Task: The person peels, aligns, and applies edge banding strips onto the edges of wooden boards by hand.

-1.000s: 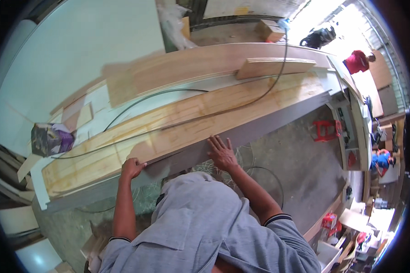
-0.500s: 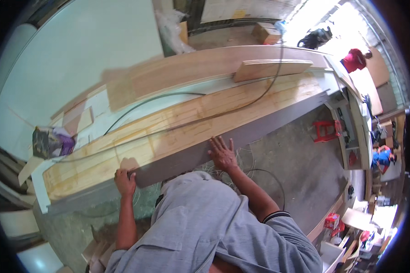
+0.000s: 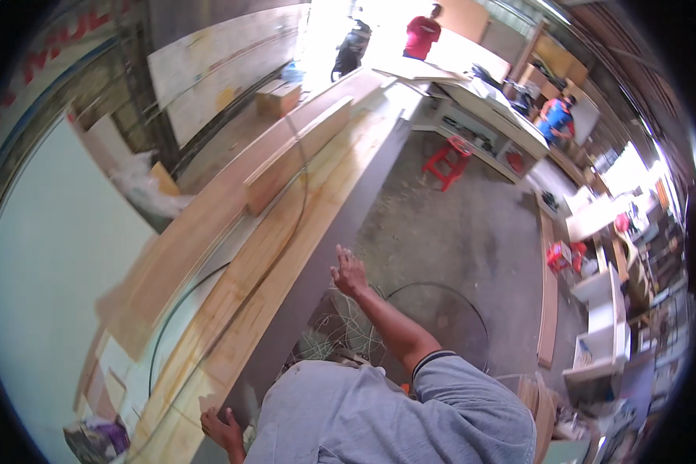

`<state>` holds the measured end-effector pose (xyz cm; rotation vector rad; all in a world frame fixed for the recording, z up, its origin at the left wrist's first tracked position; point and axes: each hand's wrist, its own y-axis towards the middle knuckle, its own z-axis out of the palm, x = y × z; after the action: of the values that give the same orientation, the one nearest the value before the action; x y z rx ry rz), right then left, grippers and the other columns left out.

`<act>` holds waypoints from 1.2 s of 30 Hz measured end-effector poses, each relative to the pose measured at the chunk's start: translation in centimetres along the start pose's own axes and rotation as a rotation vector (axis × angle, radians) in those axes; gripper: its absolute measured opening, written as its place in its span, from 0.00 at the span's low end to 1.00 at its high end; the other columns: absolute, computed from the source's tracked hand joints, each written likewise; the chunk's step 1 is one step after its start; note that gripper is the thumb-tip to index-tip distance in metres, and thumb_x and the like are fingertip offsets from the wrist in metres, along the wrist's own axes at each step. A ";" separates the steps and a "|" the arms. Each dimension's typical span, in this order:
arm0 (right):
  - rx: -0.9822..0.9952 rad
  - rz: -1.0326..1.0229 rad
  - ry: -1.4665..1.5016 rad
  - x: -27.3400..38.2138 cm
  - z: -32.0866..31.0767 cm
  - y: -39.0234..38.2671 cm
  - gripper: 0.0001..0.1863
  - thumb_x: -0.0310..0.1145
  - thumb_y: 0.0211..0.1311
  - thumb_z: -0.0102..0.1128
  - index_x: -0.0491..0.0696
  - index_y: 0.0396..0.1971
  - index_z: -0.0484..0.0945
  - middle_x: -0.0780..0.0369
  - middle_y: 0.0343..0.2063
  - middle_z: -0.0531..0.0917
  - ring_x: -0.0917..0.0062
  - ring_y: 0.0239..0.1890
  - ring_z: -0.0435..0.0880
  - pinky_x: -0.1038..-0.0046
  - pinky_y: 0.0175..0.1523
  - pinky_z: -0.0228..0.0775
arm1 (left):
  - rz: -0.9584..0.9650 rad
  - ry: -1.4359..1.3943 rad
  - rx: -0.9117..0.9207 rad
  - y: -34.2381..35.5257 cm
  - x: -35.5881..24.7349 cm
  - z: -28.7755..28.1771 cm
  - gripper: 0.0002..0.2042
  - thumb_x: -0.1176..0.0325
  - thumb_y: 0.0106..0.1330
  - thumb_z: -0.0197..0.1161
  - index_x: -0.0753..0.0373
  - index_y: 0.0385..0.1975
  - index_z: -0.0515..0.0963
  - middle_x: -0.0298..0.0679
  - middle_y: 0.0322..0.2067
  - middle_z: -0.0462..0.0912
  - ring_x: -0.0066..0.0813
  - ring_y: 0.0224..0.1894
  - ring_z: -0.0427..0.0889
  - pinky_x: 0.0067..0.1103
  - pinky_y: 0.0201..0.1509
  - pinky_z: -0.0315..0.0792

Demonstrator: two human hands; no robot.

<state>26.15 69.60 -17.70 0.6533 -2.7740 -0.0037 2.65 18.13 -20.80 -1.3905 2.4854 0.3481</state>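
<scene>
A long pale wood panel (image 3: 267, 267) with yellowish streaks runs diagonally before me, a dark grey face (image 3: 305, 286) along its near side. My right hand (image 3: 350, 272) is open, fingers stretched out, at the lower edge of that grey face; I cannot tell whether it presses on it. Further down at the left, my left hand (image 3: 223, 430) lies against the panel's near edge, thumb and fingers apart, holding nothing. A thin dark hose (image 3: 304, 185) lies lengthwise over the wood.
A plywood strip (image 3: 298, 155) rests along the panel's far side. A large white sheet (image 3: 54, 271) stands at left. On the concrete floor are a red stool (image 3: 447, 162) and tangled pale strands (image 3: 340, 329). Two people, in red (image 3: 422, 35) and blue (image 3: 556, 117), are far off.
The view has swung to the right, so the panel now slants steeply. My left hand's fingers have loosened from the panel edge. The right hand stays open near the grey face.
</scene>
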 end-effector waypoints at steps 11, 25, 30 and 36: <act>-0.451 0.730 0.666 -22.0 -8.2 -10.7 0.44 0.38 0.56 0.61 0.40 0.68 0.47 0.49 0.44 0.80 0.64 0.40 0.83 0.68 0.44 0.74 | 0.574 -0.192 0.277 8.1 -14.1 6.2 0.29 0.51 0.60 0.62 0.71 0.52 0.70 0.55 0.52 0.67 0.54 0.56 0.67 0.41 0.60 0.60; -0.874 1.794 0.521 -33.3 -14.1 -71.9 0.14 0.31 0.58 0.51 0.39 0.41 0.68 0.49 0.21 0.79 0.63 0.15 0.80 0.69 0.14 0.70 | 0.975 -0.093 0.312 11.6 -29.5 7.8 0.28 0.54 0.63 0.59 0.75 0.52 0.70 0.61 0.52 0.67 0.57 0.58 0.65 0.39 0.61 0.60; -1.011 1.866 0.640 -34.4 -15.9 -76.7 0.09 0.25 0.56 0.51 0.34 0.33 0.69 0.52 0.16 0.79 0.67 0.13 0.80 0.72 0.12 0.68 | 1.323 0.019 -0.142 9.9 -32.8 11.1 0.24 0.46 0.67 0.52 0.62 0.47 0.77 0.44 0.36 0.78 0.39 0.38 0.77 0.34 0.37 0.73; -0.815 1.779 0.428 -42.3 -12.8 -79.0 0.08 0.28 0.43 0.62 0.41 0.25 0.80 0.52 0.21 0.82 0.68 0.21 0.84 0.60 0.41 0.79 | 1.165 -0.144 0.425 2.7 -37.5 13.0 0.25 0.53 0.59 0.59 0.67 0.49 0.72 0.55 0.48 0.71 0.55 0.53 0.69 0.41 0.55 0.65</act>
<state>100.38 18.07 -22.65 -1.6940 -1.7316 -0.4738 20.66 53.60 -19.65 0.3177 2.7226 0.0925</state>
